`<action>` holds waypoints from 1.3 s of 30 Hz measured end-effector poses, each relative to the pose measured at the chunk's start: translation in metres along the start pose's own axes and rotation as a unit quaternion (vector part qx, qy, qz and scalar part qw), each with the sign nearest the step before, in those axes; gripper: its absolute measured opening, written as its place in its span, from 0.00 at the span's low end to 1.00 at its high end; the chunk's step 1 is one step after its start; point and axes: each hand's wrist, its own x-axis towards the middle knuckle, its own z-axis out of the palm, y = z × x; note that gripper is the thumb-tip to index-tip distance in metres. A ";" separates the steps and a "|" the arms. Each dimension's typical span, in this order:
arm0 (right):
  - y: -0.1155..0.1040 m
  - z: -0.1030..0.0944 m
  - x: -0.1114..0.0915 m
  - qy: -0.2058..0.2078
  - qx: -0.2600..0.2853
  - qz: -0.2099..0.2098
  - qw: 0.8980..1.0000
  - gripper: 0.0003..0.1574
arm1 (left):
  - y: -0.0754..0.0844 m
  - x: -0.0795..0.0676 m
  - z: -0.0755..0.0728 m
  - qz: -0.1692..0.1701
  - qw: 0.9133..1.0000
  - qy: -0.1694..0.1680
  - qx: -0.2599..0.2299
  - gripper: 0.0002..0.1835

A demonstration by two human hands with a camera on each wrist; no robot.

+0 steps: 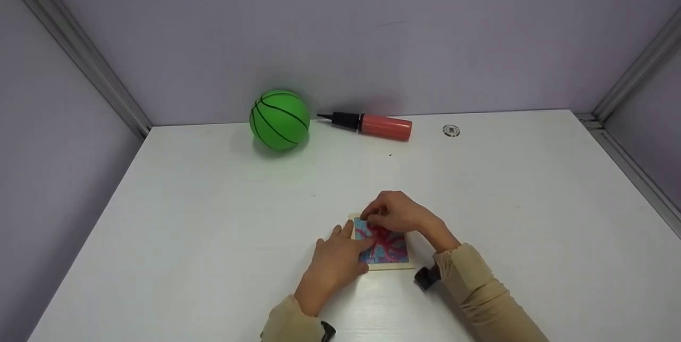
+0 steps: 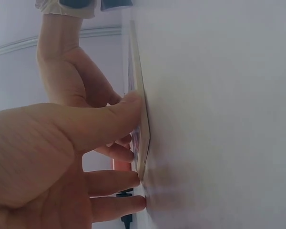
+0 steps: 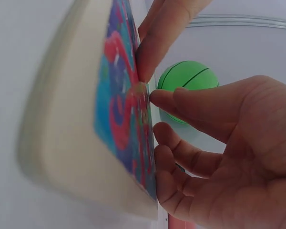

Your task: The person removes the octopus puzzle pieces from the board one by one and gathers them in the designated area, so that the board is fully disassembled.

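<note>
A small flat board (image 1: 391, 266) with a pale border lies on the white table, bearing a glossy blue and purple picture (image 1: 398, 252) of a pink octopus-like figure. My left hand (image 1: 339, 261) rests along its left side. The left thumb (image 2: 126, 110) touches the near edge, one finger reaches over the picture, and other fingertips are at the far left edge. Over the upper part of the picture is my right hand (image 1: 400, 211). Its loosely bent fingers (image 3: 169, 183) touch or nearly touch the surface, with gaps to the thumb; nothing shows between them. Both hands partly hide the picture.
A green ball (image 1: 280, 120) with black lines stands at the back of the table. Right of it lies a red and black hand pump (image 1: 384, 126). A small round black-and-white disc (image 1: 451, 130) lies farther right. Walls border the table's back and sides.
</note>
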 end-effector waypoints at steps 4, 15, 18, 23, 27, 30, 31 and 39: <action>-0.001 0.001 0.000 -0.002 0.005 0.003 1.000 0.11 | 0.002 0.000 0.001 -0.002 1.000 0.001 0.010 0.28; 0.001 0.005 -0.001 0.007 0.031 0.025 0.999 0.11 | 0.005 -0.001 0.004 -0.018 1.000 0.000 0.014 0.28; 0.000 0.005 -0.001 0.010 0.036 0.024 0.999 0.12 | 0.006 -0.001 0.004 -0.024 0.999 -0.006 0.026 0.30; -0.002 0.004 -0.001 0.013 0.035 0.017 0.999 0.12 | 0.006 -0.001 0.003 -0.033 0.999 -0.011 0.034 0.30; -0.002 0.004 0.000 0.011 0.034 0.018 0.999 0.11 | 0.006 -0.001 0.002 -0.035 0.999 -0.008 0.029 0.30; -0.003 0.004 0.000 0.010 0.037 0.020 0.999 0.11 | 0.006 -0.001 0.003 -0.036 0.999 -0.009 0.032 0.30; -0.003 0.004 0.001 0.009 0.038 0.020 0.999 0.10 | 0.006 -0.001 0.003 -0.037 0.999 -0.010 0.033 0.30; -0.003 0.006 0.000 0.017 0.043 0.028 0.999 0.09 | 0.005 -0.001 0.004 -0.038 0.999 -0.011 0.028 0.30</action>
